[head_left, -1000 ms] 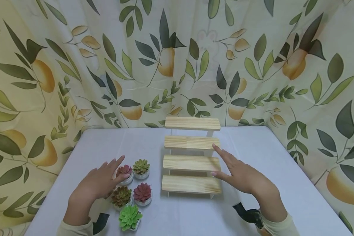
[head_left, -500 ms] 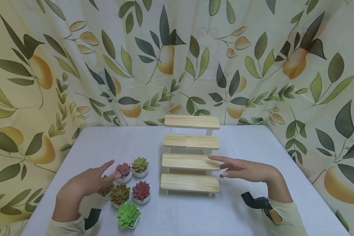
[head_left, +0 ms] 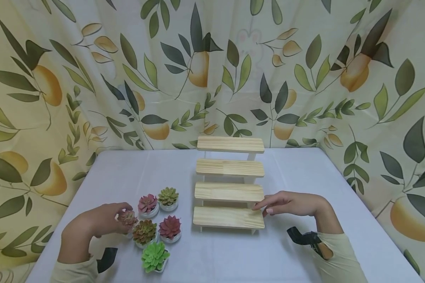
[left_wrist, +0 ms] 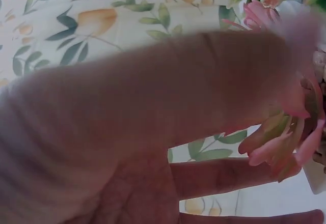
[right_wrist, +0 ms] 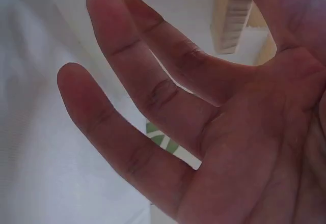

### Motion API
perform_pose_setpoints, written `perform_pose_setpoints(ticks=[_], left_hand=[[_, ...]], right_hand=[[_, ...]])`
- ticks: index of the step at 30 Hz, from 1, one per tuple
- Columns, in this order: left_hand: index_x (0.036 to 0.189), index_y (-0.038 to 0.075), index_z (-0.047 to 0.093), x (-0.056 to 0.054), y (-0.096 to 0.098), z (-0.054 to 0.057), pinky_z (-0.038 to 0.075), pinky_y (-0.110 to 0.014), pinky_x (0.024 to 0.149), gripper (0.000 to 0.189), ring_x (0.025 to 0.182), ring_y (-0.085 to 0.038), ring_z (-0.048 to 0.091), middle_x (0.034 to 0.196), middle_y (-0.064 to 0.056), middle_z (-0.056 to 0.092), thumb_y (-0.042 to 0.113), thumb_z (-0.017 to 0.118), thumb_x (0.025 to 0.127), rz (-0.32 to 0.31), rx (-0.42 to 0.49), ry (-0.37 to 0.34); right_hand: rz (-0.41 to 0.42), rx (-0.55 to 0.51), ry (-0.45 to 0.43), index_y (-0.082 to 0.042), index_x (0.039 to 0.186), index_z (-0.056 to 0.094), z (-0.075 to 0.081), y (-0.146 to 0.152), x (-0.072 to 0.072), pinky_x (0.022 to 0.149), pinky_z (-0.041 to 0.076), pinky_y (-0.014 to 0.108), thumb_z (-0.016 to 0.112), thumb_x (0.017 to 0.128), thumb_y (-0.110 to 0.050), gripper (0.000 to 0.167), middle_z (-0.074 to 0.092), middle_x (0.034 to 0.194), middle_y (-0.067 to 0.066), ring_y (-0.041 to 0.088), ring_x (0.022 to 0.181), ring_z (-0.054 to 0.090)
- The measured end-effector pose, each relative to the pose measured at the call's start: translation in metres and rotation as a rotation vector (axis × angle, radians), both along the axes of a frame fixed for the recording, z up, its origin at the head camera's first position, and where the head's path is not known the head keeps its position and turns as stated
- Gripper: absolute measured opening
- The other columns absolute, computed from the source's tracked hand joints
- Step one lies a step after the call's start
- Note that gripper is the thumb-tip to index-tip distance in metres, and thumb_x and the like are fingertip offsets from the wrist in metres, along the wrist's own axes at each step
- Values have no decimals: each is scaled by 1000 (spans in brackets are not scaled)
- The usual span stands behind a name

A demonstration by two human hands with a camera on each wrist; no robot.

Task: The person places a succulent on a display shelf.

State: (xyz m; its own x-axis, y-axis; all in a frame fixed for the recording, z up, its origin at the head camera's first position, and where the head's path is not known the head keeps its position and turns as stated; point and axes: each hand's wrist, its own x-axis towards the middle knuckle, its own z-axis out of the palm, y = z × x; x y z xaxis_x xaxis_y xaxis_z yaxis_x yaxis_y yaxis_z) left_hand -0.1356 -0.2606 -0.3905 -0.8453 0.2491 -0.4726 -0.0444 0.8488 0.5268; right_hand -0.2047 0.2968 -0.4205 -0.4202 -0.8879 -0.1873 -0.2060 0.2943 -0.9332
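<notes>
My left hand (head_left: 97,219) pinches a potted succulent (head_left: 127,218) with pinkish-brown leaves, at the left of a group of small potted plants. In the left wrist view the thumb crosses in front of the pink-and-green leaves (left_wrist: 275,147), and its tip is blurred. A four-tier wooden display stand (head_left: 228,218) stands right of the plants. My right hand (head_left: 292,203) is at the stand's right side, fingertips overlapping the end of the lowest board. Its fingers (right_wrist: 173,91) are loosely extended in the right wrist view, holding nothing.
Next to the held plant stand a pink succulent (head_left: 147,203), a pale green one (head_left: 168,196), a brownish one (head_left: 144,232), a dark red one (head_left: 170,228) and a bright green one (head_left: 155,257). A leaf-and-fruit curtain (head_left: 233,78) hangs behind the white-covered table (head_left: 212,259).
My left hand has moved left and down from over the pink succulent and now grips the leftmost plant. My right hand has moved down along the stand from the second-highest board to the lowest.
</notes>
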Motion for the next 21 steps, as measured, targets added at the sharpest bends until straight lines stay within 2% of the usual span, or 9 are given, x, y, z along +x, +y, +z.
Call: perform_pose_setpoints(ticks=[3, 9, 11, 15, 21], left_hand=[[137, 6, 56, 0, 0, -2, 60, -46, 59, 64, 94, -30, 61, 127, -21, 56, 4, 86, 81, 56, 18, -53], [127, 10, 59, -6, 5, -7, 60, -40, 57, 59, 93, -28, 60, 116, -15, 58, -7, 85, 77, 35, 21, -68], [123, 11, 60, -8, 6, -9, 60, -40, 57, 56, 92, -28, 59, 112, -12, 58, -9, 85, 77, 33, 18, -81], [119, 13, 60, -9, 9, -12, 59, -40, 58, 56, 93, -29, 59, 113, -12, 59, -10, 85, 75, 32, -7, -92], [121, 14, 60, -11, 9, -16, 58, -40, 60, 58, 94, -29, 57, 118, -14, 58, -12, 84, 75, 34, -16, -99]], right_hand=[[-3, 27, -14, -6, 145, 60, -3, 0, 0, 109, 45, 34, 48, 109, -4, 38, 56, 146, 15, 28, 133, 52], [-13, 78, -94, -10, 148, 58, -9, -6, 0, 96, 54, 53, 50, 108, -9, 41, 63, 128, 17, 34, 110, 60], [-2, 83, -118, -11, 150, 57, -12, -8, 0, 94, 55, 52, 50, 108, -9, 42, 64, 126, 16, 33, 108, 60], [45, 73, -146, -11, 152, 54, -19, -9, -2, 96, 55, 46, 52, 107, -9, 44, 58, 140, 14, 27, 115, 58], [153, -8, -146, -5, 150, 54, -30, -10, -10, 96, 55, 38, 51, 107, -4, 43, 55, 146, 14, 19, 121, 53]])
